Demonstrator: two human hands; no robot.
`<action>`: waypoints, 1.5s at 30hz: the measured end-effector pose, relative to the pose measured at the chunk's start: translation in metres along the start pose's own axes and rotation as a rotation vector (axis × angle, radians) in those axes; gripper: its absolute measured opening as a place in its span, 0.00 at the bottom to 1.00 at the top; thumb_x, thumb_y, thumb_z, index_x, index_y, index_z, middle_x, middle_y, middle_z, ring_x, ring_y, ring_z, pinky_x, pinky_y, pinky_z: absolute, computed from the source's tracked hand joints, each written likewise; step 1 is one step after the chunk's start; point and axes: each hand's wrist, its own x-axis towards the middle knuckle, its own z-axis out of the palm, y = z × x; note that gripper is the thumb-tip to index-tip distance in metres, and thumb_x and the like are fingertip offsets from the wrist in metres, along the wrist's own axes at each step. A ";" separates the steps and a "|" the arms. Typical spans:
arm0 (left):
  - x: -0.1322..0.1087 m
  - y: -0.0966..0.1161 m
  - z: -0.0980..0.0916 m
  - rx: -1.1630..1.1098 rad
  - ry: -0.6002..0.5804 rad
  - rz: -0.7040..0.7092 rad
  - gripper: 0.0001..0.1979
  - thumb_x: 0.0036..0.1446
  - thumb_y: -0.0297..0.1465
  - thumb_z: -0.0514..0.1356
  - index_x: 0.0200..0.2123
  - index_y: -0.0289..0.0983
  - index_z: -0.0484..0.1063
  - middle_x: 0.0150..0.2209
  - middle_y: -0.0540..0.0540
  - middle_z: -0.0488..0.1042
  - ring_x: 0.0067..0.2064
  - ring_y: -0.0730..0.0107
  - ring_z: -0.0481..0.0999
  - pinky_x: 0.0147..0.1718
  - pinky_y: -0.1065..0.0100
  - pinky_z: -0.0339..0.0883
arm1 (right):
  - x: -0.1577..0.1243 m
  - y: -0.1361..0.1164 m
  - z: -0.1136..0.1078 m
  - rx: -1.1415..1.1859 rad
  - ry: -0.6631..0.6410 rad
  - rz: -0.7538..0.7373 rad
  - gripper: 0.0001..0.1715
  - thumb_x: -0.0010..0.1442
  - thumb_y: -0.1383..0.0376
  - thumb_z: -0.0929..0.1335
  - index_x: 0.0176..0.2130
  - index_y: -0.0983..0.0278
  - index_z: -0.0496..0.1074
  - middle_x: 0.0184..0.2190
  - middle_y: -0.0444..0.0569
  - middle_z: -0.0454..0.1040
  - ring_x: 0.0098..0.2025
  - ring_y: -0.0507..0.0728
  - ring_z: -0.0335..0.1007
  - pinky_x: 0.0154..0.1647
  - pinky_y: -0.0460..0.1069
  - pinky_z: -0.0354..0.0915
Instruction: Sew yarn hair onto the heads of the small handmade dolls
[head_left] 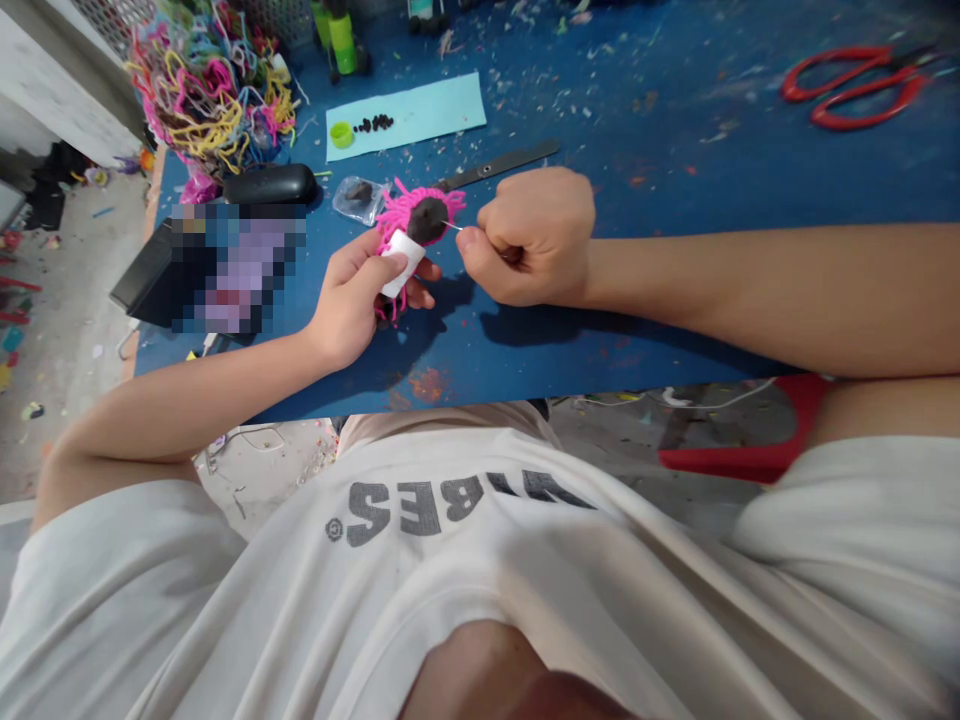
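A small figure (427, 219) with a dark round head, bright pink yarn fringe and a white body is held over the blue table. My left hand (360, 295) is closed around its white part, thumb on top. To the right, my right hand (529, 235) is curled in a pinch on a thin needle (452, 226), whose far end meets the dark head. Whether the tip is inside the head cannot be made out. Just behind the figure lie a clear plastic bag (361, 199) with something dark in it and a dark metal blade (501, 165).
Behind, a light blue strip (435, 112) bears a green cap (341, 135) and several black beads (375, 124). Tangled yarn (210, 95), a black case (270, 184) and a blurred phone-like object (244, 270) are left. Red-handled scissors (862, 88) lie far right.
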 end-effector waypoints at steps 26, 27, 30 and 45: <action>0.005 -0.010 -0.010 0.017 -0.032 0.044 0.22 0.74 0.54 0.69 0.55 0.42 0.79 0.43 0.44 0.86 0.42 0.52 0.93 0.49 0.50 0.89 | 0.014 -0.019 -0.003 0.138 0.271 -0.220 0.32 0.78 0.63 0.68 0.27 0.56 0.48 0.19 0.40 0.50 0.22 0.56 0.40 0.29 0.59 0.45; 0.006 -0.012 -0.011 0.026 -0.041 0.047 0.23 0.74 0.54 0.70 0.55 0.42 0.79 0.44 0.44 0.86 0.43 0.52 0.93 0.50 0.49 0.90 | 0.014 -0.021 -0.003 0.153 0.268 -0.210 0.32 0.78 0.64 0.68 0.27 0.57 0.48 0.19 0.40 0.50 0.23 0.56 0.40 0.29 0.59 0.45; 0.009 -0.018 -0.014 0.056 -0.084 0.083 0.26 0.73 0.58 0.72 0.56 0.43 0.80 0.44 0.44 0.86 0.43 0.51 0.94 0.49 0.48 0.91 | 0.012 -0.026 -0.006 0.155 0.232 -0.142 0.33 0.80 0.64 0.69 0.28 0.57 0.48 0.19 0.39 0.51 0.23 0.54 0.42 0.29 0.58 0.47; 0.013 -0.020 -0.017 0.120 -0.112 0.164 0.33 0.73 0.63 0.75 0.60 0.43 0.80 0.43 0.46 0.85 0.47 0.49 0.95 0.45 0.53 0.92 | 0.004 -0.024 -0.005 0.017 0.060 -0.037 0.36 0.87 0.55 0.63 0.26 0.56 0.50 0.19 0.42 0.45 0.24 0.56 0.47 0.33 0.58 0.58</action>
